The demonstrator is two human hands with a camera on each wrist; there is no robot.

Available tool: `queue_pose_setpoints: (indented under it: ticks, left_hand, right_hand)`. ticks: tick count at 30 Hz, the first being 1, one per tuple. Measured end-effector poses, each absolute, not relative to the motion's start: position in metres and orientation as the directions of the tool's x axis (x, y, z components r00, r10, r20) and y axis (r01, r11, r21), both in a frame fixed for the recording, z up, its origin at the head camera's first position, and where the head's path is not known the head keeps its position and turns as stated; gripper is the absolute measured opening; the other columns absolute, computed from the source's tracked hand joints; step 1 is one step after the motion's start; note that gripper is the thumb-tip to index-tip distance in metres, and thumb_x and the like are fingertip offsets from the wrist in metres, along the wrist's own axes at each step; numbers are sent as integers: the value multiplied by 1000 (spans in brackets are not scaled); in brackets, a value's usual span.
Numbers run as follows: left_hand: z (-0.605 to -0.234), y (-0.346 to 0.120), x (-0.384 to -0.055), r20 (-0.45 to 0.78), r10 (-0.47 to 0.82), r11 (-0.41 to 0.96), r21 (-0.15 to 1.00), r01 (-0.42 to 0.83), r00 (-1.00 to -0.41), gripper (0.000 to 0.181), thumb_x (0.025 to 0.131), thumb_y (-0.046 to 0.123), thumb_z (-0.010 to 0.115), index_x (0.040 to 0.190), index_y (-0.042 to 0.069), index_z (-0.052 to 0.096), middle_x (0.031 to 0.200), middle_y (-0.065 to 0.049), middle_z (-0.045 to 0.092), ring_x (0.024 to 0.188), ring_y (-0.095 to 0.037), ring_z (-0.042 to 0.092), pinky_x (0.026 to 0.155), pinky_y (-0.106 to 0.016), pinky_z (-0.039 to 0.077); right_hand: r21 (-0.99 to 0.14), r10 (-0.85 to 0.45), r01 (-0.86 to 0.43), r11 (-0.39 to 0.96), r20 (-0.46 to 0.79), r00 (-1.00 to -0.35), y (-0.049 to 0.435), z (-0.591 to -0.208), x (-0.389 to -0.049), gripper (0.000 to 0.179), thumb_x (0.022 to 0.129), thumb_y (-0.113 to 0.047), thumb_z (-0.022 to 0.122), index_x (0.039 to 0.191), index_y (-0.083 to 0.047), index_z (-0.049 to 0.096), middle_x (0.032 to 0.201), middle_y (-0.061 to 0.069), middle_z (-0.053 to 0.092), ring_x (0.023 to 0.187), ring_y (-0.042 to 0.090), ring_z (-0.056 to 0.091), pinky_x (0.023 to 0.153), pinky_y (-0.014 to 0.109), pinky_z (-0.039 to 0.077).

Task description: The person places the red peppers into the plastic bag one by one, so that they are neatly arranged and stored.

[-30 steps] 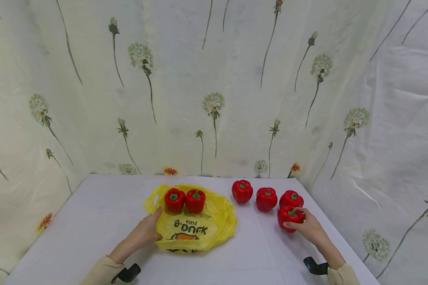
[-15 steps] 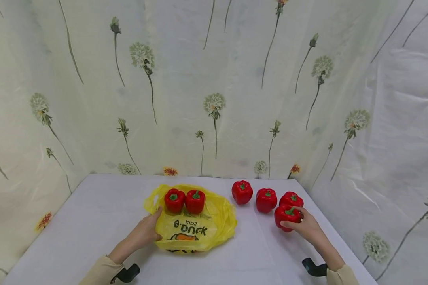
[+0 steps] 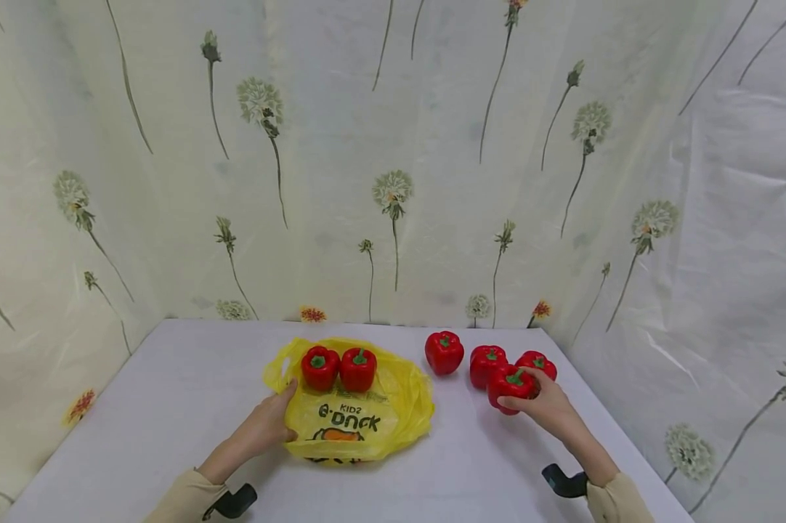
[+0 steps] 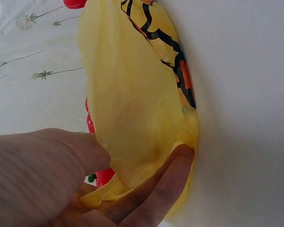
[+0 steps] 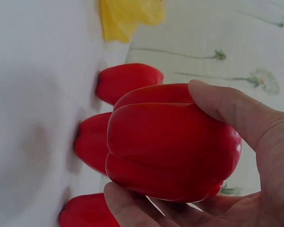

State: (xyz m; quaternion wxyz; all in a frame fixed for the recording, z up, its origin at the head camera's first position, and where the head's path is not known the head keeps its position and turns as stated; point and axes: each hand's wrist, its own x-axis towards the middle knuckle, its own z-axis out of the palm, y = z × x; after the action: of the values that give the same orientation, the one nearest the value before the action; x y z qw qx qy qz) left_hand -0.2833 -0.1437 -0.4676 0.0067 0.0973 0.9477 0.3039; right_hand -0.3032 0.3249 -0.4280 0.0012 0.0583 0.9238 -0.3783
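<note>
My right hand (image 3: pixel 550 407) grips a red bell pepper (image 3: pixel 509 388) between thumb and fingers. In the right wrist view this pepper (image 5: pixel 170 142) is held above the white table, its shadow falling below. A yellow plastic bag (image 3: pixel 393 414) with dark print lies on the left half of the table. At its left edge my left hand (image 3: pixel 269 425) holds the bag, thumb and fingers apart with yellow film between them. The left wrist view shows fingers (image 4: pixel 165 189) against the film. Two bell peppers, one left (image 3: pixel 319 368) and one right (image 3: pixel 358 369), sit side by side at the bag's far part.
Three more red bell peppers stand at the right back: one (image 3: pixel 444 353) apart, one (image 3: pixel 487 365) behind the held one, and one (image 3: pixel 538 362) partly hidden by my right hand. A flower-printed curtain (image 3: pixel 393 240) closes off the table's (image 3: pixel 210 378) back and sides.
My right hand has lifted the bell pepper and moved it left and slightly away from me, in front of the other peppers. The left hand and the bag have stayed in place.
</note>
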Motion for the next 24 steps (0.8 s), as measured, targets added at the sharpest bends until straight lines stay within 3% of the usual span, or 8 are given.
queue_pose_setpoints:
  ticks: [10,18,24]
  left_hand:
    - [-468,-144,-284,47,188,791,585,179,-981,93,67,-5,81,146,-8,32,143,-30,44,100,-29,54,80,-42,52]
    - [-469,-144,-284,57,193,793,579,190,-980,93,67,-4,81,146,-9,32,144,-29,43,111,-33,55,86,-46,51]
    - [-469,-144,-283,60,196,796,573,195,-979,93,67,-5,81,145,-9,32,143,-30,44,111,-34,56,86,-47,51]
  right_hand:
    - [-685,68,61,726,-16,-998,298,-414,-310,102,71,-46,82,146,-1,29,139,29,41,125,48,38,79,49,56]
    - [-717,21,16,697,-1,-1000,273,-402,-315,97,71,-45,82,146,-7,33,140,25,44,126,43,41,80,46,56]
    - [-733,-26,-26,680,11,-1000,259,-396,-320,95,71,-46,82,145,-9,35,141,22,45,127,41,42,82,45,56]
